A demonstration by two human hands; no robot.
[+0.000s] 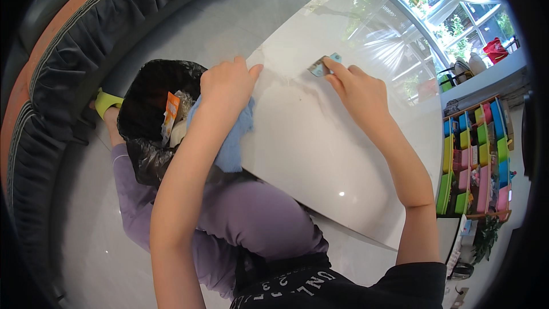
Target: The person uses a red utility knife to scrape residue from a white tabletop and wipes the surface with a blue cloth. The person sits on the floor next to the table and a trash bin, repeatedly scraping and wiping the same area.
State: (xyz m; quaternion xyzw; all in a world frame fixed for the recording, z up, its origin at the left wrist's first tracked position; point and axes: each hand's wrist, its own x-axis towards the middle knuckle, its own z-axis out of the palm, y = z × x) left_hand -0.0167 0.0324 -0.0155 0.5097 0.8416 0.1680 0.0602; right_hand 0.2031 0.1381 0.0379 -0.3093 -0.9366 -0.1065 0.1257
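A small light-blue and grey card-like piece (318,68) is pinched between the thumb and fingers of my right hand (359,90), over the glossy white tabletop (283,124). My left hand (227,81) is at the table's left edge, its thumb pointing towards the tabletop. A blue cloth (235,141) hangs at the edge below my left hand; whether the fingers grip it is hidden. Beside it stands a bin lined with a black plastic bag (148,159), holding an orange wrapper (171,109) and crumpled clear plastic. Fine strands or scraps and a small dark speck lie on the tabletop.
A dark sofa with a pleated skirt (94,34) curves along the left. My legs in purple trousers (257,214) are under and beside the table edge. Shelves of coloured bins (476,159) stand at the right, below a windowsill bearing a red bag (495,50).
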